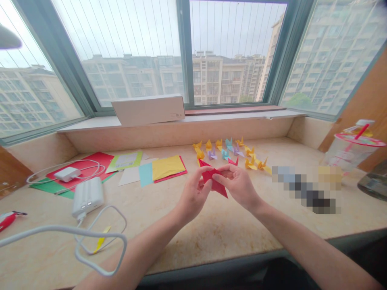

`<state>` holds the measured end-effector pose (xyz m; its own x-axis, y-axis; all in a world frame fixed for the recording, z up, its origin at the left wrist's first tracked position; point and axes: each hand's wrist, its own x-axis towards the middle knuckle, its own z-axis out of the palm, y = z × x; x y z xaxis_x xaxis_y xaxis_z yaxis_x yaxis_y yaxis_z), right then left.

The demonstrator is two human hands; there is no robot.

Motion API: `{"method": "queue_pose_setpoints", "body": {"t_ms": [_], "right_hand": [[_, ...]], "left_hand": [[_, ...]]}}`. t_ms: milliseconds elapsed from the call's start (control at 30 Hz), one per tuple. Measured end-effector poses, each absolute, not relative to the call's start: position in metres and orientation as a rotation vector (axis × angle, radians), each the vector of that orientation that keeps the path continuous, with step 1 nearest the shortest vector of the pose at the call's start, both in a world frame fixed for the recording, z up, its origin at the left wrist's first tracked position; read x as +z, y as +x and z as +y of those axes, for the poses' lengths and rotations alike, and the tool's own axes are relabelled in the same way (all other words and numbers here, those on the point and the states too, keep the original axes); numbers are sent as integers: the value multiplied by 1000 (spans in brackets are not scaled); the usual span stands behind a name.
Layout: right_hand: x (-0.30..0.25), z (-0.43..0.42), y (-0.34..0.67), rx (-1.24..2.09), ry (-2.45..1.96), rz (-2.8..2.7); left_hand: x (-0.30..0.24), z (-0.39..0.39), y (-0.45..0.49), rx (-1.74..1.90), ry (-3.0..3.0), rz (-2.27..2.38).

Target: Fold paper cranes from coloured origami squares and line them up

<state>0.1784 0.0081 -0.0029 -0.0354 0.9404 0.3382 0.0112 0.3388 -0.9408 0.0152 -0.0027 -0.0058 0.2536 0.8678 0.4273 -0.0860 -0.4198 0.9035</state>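
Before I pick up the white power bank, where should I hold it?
Probably best from above, holding the white power bank across its long sides: it's a chunky block, and a cable plug sits in its near end.

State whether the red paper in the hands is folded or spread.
Folded: the red paper, held between the left hand and right hand, narrows to a sharp point below the fingers.
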Motion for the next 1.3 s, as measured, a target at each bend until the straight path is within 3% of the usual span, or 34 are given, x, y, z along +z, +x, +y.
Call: {"method": "queue_pose_setpoints", "body": {"t_ms": [633, 1133, 1300], "right_hand": [[-3, 1, 178, 503, -896, -1598], [3, -8, 175, 531, -822, -1706], [-1, -1, 174, 687, -905, -1604]], "left_hand": [[-11, 2, 11, 1500, 1795, 919], [5, -7, 16, 1560, 1383, 760], [9, -9, 17, 1516, 1316, 741]]}}
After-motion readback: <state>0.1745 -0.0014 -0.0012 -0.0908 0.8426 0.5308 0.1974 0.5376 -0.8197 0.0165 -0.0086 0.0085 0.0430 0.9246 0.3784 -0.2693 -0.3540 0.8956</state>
